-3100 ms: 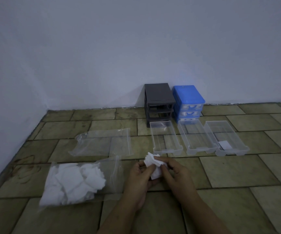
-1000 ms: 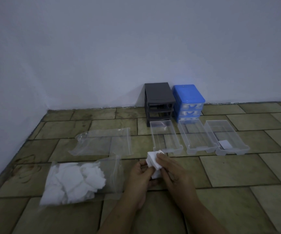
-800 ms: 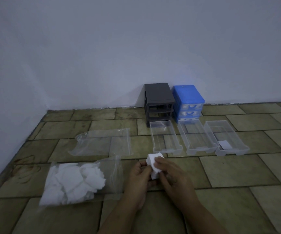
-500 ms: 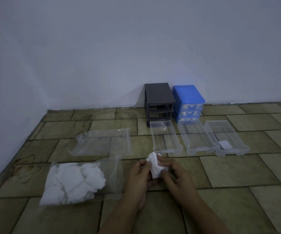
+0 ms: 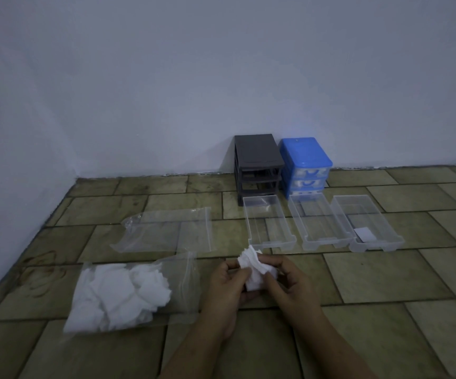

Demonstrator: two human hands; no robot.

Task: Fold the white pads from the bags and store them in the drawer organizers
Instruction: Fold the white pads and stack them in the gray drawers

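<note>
A crumpled white pad [image 5: 254, 269] is held between both hands low in the middle of the view. My left hand [image 5: 228, 291] pinches its left edge and my right hand [image 5: 289, 285] pinches its right side. To the left lies a clear bag [image 5: 183, 285] stuffed with more white pads [image 5: 120, 294]. Three clear drawers lie side by side just beyond my hands: the left drawer [image 5: 267, 242], the middle drawer [image 5: 319, 242], and the right drawer [image 5: 385, 236], which holds one folded pad [image 5: 365, 233].
An empty clear bag [image 5: 166, 231] lies flat beyond the full one. A dark grey organizer frame [image 5: 258, 160] and a blue organizer [image 5: 304, 157] with drawers in it stand against the white wall. The floor is tiled.
The pad looked flat and squared a second ago; now it is looser and more crumpled between my fingers. Both hands stay in the same spot.
</note>
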